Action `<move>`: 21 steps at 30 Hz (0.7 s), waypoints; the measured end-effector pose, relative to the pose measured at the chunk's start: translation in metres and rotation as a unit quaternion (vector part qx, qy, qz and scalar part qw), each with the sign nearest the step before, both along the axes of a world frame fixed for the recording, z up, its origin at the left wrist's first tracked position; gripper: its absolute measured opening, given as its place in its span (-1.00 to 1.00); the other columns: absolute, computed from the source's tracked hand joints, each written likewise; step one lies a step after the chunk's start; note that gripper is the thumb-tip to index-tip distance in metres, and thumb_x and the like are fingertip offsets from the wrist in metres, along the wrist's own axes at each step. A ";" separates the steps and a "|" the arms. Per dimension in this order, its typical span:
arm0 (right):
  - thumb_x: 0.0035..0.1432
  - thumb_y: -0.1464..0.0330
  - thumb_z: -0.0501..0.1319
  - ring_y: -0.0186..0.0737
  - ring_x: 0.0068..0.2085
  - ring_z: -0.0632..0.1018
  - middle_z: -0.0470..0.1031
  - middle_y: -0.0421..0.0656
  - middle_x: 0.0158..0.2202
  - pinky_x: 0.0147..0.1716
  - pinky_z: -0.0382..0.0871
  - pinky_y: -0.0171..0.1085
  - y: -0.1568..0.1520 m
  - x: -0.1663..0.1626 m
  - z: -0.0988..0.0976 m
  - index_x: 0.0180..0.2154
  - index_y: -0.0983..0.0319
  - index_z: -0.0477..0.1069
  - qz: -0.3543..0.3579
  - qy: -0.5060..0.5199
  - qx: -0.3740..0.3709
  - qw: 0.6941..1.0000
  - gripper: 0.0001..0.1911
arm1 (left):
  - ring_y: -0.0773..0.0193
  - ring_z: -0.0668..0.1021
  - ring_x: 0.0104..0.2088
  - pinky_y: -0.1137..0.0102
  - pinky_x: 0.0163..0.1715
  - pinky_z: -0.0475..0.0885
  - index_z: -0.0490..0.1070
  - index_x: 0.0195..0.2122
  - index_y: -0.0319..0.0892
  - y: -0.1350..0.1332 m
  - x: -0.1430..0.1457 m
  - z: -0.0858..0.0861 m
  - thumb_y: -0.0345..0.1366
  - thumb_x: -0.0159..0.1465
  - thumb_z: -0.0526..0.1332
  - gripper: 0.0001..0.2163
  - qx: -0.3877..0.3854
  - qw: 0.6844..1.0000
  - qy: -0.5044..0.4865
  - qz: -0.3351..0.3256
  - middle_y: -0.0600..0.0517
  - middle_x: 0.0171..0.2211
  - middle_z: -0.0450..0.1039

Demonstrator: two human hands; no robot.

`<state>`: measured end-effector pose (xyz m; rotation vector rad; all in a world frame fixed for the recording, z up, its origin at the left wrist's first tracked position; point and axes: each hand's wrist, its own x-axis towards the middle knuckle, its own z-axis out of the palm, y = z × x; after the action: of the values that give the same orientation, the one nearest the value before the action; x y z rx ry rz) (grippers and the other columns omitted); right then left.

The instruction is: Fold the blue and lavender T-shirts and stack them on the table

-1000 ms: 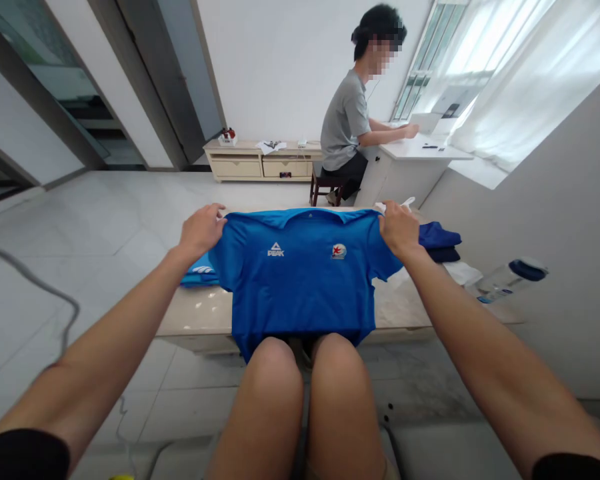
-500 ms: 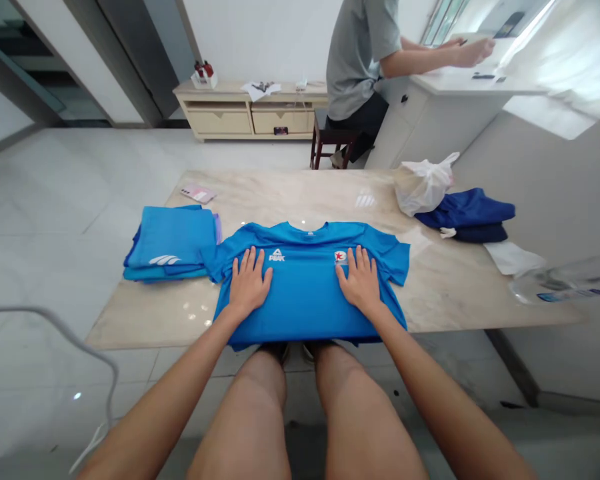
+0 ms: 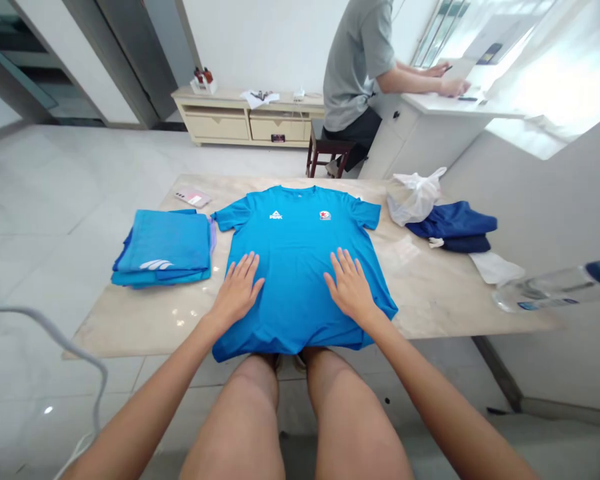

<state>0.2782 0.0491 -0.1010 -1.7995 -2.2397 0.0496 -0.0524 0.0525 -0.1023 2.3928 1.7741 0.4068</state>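
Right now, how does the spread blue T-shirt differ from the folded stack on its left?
The T-shirt lies spread flat with its sleeves out; the folded stack is squared in layers. The T-shirt covers more tabletop than the stack. The left hand and right hand rest on the T-shirt, not the stack. Both are bright blue with white marks, on the stone tabletop.

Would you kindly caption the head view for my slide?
Left hand and right hand press a blue T-shirt on a marble table.
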 end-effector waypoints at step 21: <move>0.55 -0.01 0.03 0.28 0.53 0.29 0.13 0.23 0.58 0.40 0.35 0.24 -0.365 -0.064 0.090 0.60 0.29 0.02 -0.115 0.265 0.110 0.951 -0.18 | -0.16 0.28 0.56 -0.12 0.51 0.29 0.07 0.63 -0.13 -0.347 0.024 0.118 -0.09 0.57 0.07 -0.36 0.131 0.976 -0.150 0.084 -0.23 0.59 0.15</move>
<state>0.2147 -0.3161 -0.0109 -1.6677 -1.5915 0.2027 -0.0287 -0.2942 0.0154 2.1901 1.8825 1.0223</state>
